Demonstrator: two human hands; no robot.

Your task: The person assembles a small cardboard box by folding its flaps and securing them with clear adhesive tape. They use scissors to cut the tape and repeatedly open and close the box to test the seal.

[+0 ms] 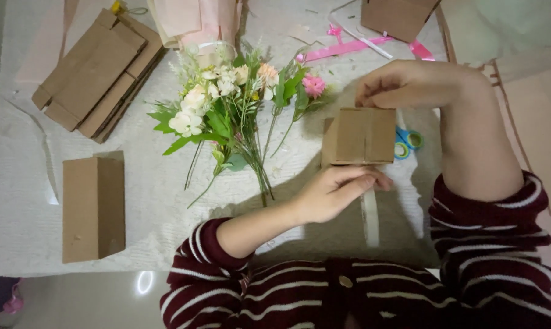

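Cardboard box [361,135] sits on the worktop [141,183] between both hands, left [336,194] curled on its near edge, right [403,82] pinching the far edge; uneven pressure might crush a flap

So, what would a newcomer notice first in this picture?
Probably the bunch of artificial flowers, white, peach and pink with green leaves, lying on the white table left of the hands. Next, the small brown cardboard box at the centre, with the left hand at its near edge and the right hand at its far edge. A taller cardboard box lies at the left.
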